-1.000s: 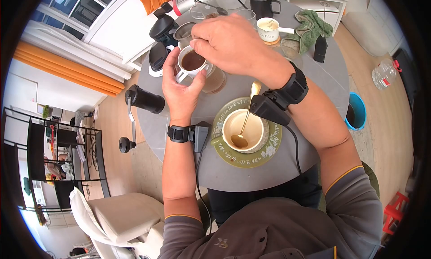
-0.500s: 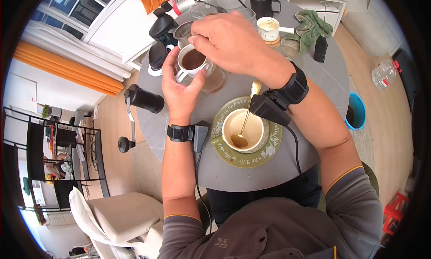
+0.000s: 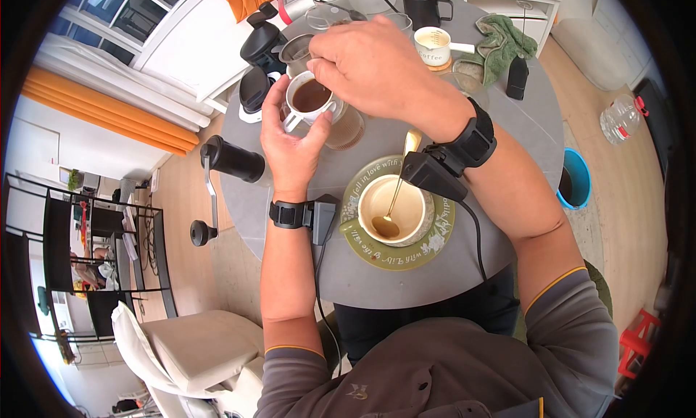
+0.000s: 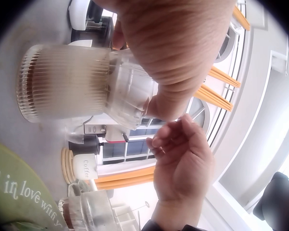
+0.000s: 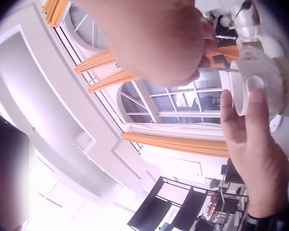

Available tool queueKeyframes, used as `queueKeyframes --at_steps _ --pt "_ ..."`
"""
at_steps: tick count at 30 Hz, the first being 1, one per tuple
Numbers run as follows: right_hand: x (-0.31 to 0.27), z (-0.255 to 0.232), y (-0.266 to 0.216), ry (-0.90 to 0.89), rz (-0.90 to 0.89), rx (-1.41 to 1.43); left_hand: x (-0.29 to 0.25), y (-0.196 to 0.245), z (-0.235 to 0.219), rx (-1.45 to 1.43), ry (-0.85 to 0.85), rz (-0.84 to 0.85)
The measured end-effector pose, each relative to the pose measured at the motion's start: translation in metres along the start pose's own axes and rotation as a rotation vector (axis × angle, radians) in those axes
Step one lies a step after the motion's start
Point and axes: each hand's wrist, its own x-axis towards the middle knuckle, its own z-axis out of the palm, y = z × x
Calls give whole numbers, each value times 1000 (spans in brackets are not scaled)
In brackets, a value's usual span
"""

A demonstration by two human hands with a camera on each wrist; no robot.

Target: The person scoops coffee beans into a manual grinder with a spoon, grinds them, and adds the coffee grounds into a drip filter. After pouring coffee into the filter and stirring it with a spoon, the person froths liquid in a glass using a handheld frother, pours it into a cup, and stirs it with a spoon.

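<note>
A white dripper with brown coffee in it sits on a ribbed glass carafe. My left hand holds the dripper, the thumb at its handle in the right wrist view. Over the dripper's far right rim, my right hand has its fingers curled and pinched together. They seem to pinch a thin stick-like tool, mostly hidden; I cannot tell its kind. Nearer my body, a cream cup with a gold spoon in it stands on a green plate.
Left of the dripper lie a black hand grinder and black-lidded equipment. Toward the back are a metal cup, a black kettle, a white coffee pot and a green towel. A blue bucket stands on the floor.
My right fingers have shifted very slightly above the dripper. The left hand keeps its hold, and the cup, plate and spoon stay in place.
</note>
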Motion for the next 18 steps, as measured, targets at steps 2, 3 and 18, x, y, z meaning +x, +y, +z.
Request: queueKeyframes --at_steps 2,3,18 --pt "0 -2 -2 -60 41 38 0 0 -1 18 -2 5" --pt "0 -1 -1 -60 40 38 0 0 -1 36 -4 10" --pt "1 -3 -4 -97 69 6 0 0 0 -20 -1 1"
